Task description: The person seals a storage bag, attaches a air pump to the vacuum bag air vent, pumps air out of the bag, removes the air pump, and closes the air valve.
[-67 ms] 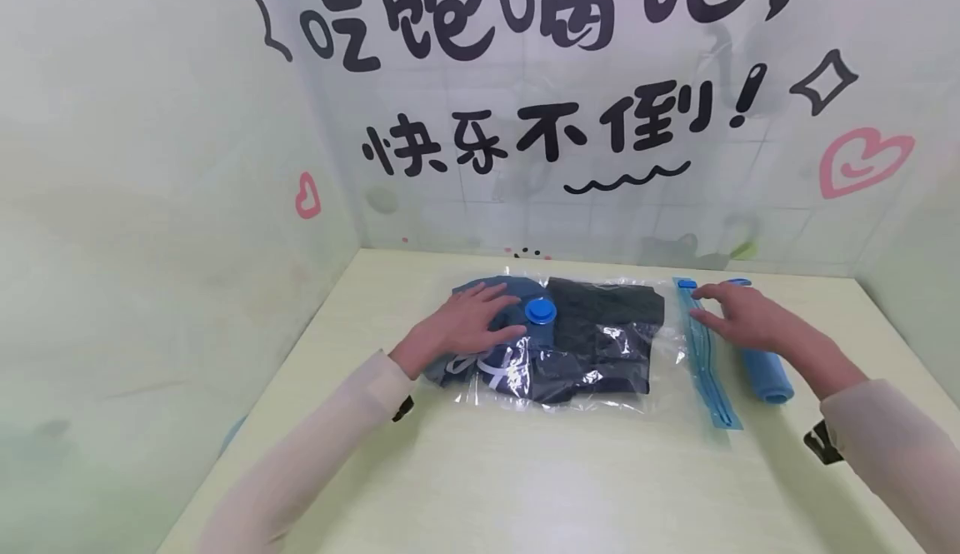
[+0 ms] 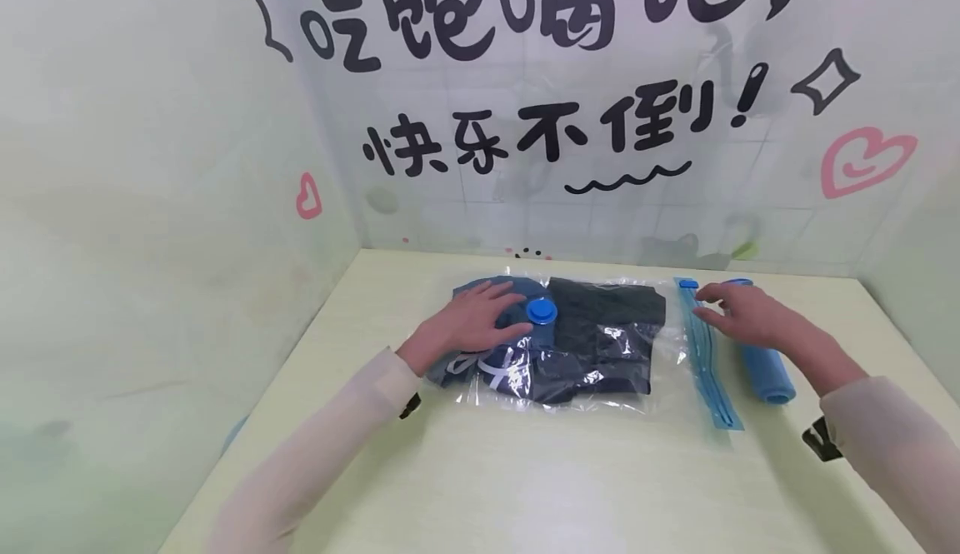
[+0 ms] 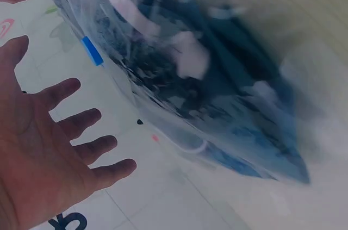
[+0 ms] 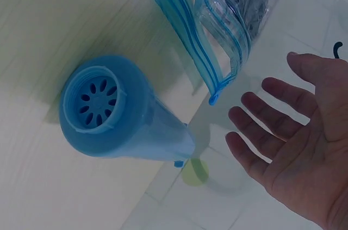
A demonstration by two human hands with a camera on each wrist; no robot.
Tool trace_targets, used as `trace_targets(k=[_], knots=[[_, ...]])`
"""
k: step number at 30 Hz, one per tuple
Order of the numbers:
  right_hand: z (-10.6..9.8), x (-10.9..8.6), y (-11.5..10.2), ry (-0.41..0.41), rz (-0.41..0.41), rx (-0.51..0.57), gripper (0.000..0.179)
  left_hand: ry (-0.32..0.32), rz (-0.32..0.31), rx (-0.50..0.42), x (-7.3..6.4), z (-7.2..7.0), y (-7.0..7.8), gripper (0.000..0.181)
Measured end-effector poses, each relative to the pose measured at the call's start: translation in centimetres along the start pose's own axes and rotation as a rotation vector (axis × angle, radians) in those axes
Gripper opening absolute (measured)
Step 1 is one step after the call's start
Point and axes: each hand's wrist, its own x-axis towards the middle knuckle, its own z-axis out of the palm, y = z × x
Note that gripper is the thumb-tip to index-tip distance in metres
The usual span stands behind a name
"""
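A clear plastic storage bag (image 2: 675, 371) lies flat on the table with dark folded clothes (image 2: 607, 329) inside. On its top sits a round blue valve (image 2: 542, 311); a blue zip strip (image 2: 705, 362) with a slider (image 2: 687, 284) runs along the right edge. My left hand (image 2: 476, 322) hovers over the bag's left part, fingers spread, apart from the plastic in the left wrist view. Between the zip strip and a blue hand pump (image 2: 768, 375) my right hand (image 2: 750, 316) hangs in the air, fingers loosely bent, holding nothing. The pump's slotted end (image 4: 98, 99) shows in the right wrist view.
The pale wooden table (image 2: 525, 479) meets printed walls at its back and sides. Black writing and a pink heart (image 2: 866, 162) mark the back wall (image 2: 517, 221). A dark strap piece (image 2: 822, 440) shows under the right sleeve.
My left hand has shifted slightly to the right over the bag. The right hand has barely moved, and the bag and pump lie as before.
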Motion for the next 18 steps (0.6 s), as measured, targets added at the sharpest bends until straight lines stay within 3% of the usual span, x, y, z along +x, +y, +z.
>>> trace_targets(k=[8,18], knots=[[-0.1,0.6,0.5,-0.013,0.053,0.035,0.033,0.000,0.042,0.012,3.2,-0.2,2.8,0.066],[0.0,0.9,0.9,-0.065,0.161,0.058,0.034,-0.038,0.022,0.040,6.1,0.7,5.0,0.062]])
